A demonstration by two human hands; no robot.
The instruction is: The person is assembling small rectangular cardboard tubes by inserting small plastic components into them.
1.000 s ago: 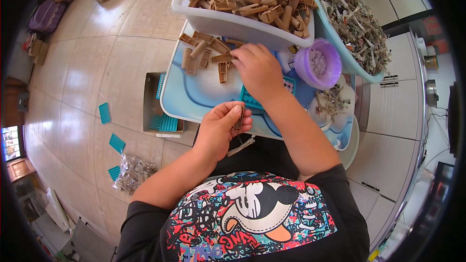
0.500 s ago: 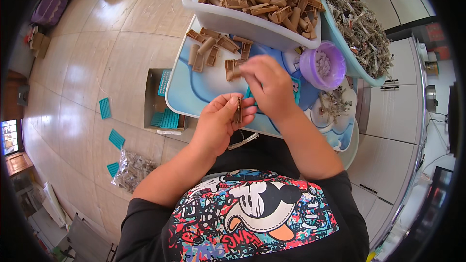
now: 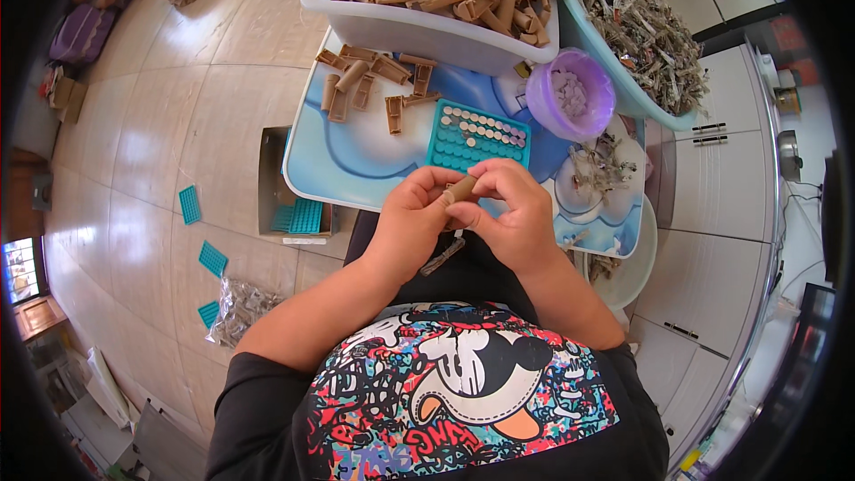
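In front of my body, my left hand (image 3: pixel 407 218) and my right hand (image 3: pixel 515 218) meet around a small brown plastic casing (image 3: pixel 460 189), fingers and thumbs closed on its two ends. A short bundle of wire (image 3: pixel 443 258) hangs below the casing. Just beyond my fingers lies a teal tray (image 3: pixel 454 157) with rows of round pockets; whitish discs fill part of its far rows. Several loose brown casing halves (image 3: pixel 389 69) are scattered at the far left of the blue-and-white table (image 3: pixel 334 160).
A white bin (image 3: pixel 419 31) heaped with brown casings stands at the back. Right of it are a purple bowl (image 3: pixel 541 102) of pale pieces and a teal tub (image 3: pixel 592 58) of wire bundles. A cardboard box (image 3: pixel 270 183) sits left of the table, near a plastic bag (image 3: pixel 240 307).
My right hand has come back from the loose casings to my left hand with a brown half. Both hands now grip the casing together, and the tray is uncovered.
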